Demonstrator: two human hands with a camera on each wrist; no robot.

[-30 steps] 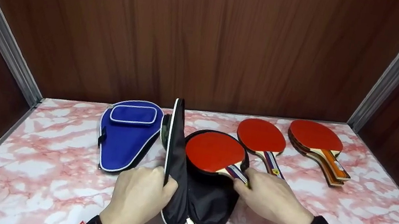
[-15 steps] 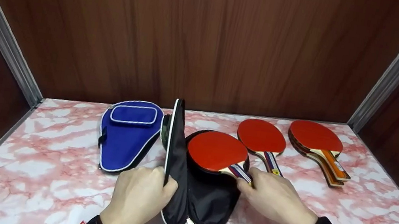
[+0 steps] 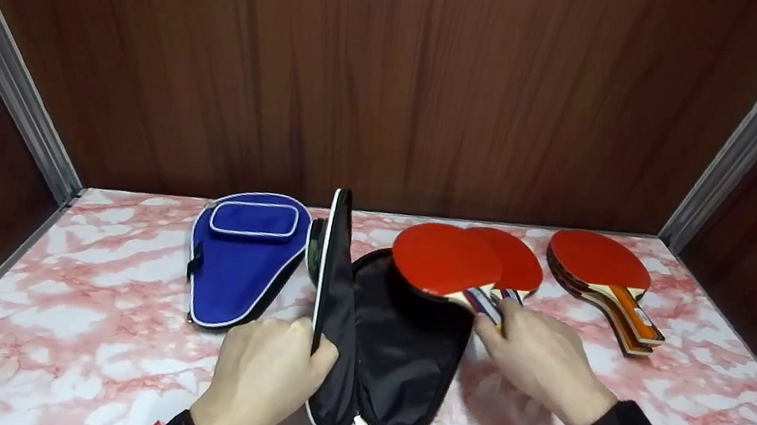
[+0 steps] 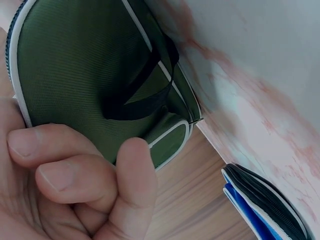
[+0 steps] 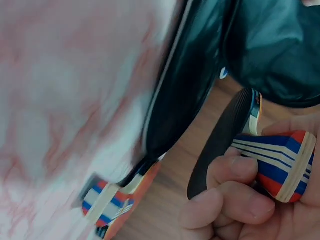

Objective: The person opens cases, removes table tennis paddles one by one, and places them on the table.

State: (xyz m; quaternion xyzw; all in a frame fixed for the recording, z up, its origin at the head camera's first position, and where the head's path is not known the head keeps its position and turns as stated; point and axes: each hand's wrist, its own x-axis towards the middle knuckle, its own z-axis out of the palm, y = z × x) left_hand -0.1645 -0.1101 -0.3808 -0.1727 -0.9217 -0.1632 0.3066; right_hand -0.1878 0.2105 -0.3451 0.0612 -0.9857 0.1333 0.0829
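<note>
My left hand (image 3: 270,370) grips the edge of the raised flap of a table tennis paddle case (image 3: 409,381), which stands unzipped. Its lining is black; the left wrist view shows a green outside (image 4: 65,70) with white piping and a black strap. By its striped handle, my right hand (image 3: 542,356) holds a red-faced table tennis paddle (image 3: 445,260) above the case's far right part. The right wrist view shows that paddle's dark other face (image 5: 220,145). Behind it, a second red paddle (image 3: 526,266) lies on the table, partly covered in the head view.
A blue paddle case (image 3: 225,268) with white piping lies at the left. Red paddles with orange handles are stacked (image 3: 599,261) at the far right. Brown wood-grain panels (image 3: 399,79) enclose the marbled pink and white table (image 3: 83,348).
My right hand has lifted the paddle from over the case's lining and carried it away and to the right, so it now overlaps the second paddle. The left hand keeps still on the flap.
</note>
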